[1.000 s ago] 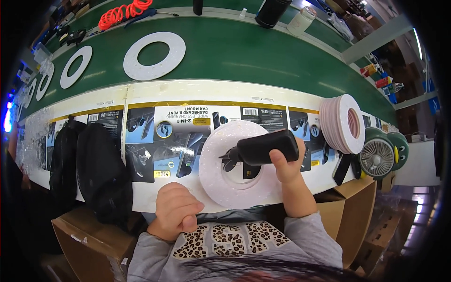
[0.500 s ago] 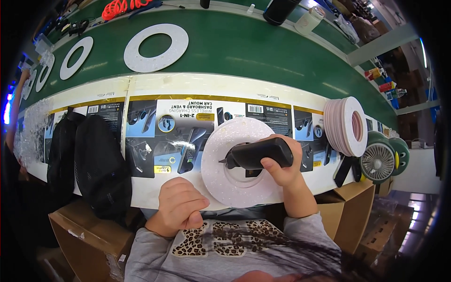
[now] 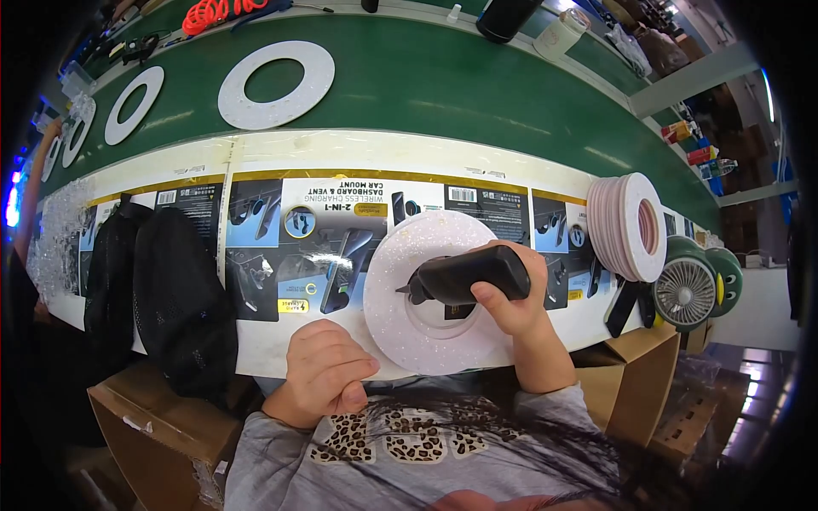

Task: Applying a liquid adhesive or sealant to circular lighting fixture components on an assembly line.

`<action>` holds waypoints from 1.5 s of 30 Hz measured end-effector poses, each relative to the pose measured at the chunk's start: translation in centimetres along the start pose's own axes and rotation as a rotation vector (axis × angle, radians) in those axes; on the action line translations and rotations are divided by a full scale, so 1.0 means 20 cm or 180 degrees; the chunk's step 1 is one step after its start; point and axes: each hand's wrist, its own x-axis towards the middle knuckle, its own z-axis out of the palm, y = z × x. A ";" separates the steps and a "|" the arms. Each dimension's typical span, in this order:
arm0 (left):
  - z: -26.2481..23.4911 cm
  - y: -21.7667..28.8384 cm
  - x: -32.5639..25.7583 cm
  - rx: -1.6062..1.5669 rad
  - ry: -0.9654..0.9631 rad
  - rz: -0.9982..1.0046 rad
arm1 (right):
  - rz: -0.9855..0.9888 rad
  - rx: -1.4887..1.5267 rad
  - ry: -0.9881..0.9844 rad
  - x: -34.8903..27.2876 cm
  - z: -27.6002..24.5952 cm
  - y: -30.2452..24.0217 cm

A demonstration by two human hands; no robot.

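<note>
My right hand (image 3: 511, 302) is wrapped round a black pistol-shaped hand tool (image 3: 477, 274) with a dark pointed tip at its left end. The tool is held over the middle of a white speckled ring (image 3: 396, 328), covering part of its central hole. That ring lies flat on printed packaging sheets near the front edge. Left of the ring, my left hand (image 3: 328, 370) is closed, fingers curled and thumb near the index finger. Whether anything is inside its curl is hidden. A stack of similar rings (image 3: 626, 228) stands to the right of my right hand.
Several white rings (image 3: 277, 85) lie on the green belt (image 3: 400, 94) behind. At left are black fabric sleeves (image 3: 183, 298) and clear plastic wrap (image 3: 60, 243). A green fan (image 3: 686, 289) stands at right. Open cardboard boxes (image 3: 643, 375) sit below the table edge.
The rings on the green belt have shifted slightly left. Both hands, the tool and the ring under it have hardly moved.
</note>
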 end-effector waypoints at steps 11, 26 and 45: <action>-0.01 -0.01 0.00 -0.0031 -0.0169 0.0022 | 0.0093 0.0021 0.0019 -0.01 -0.02 0.00; 0.02 -0.02 -0.01 -0.0104 0.0161 0.0090 | 0.0450 0.0498 -0.0400 0.00 0.05 -0.04; 0.01 0.00 0.00 -0.0044 0.0138 0.0065 | 0.0211 0.0185 -0.0488 0.01 0.07 -0.03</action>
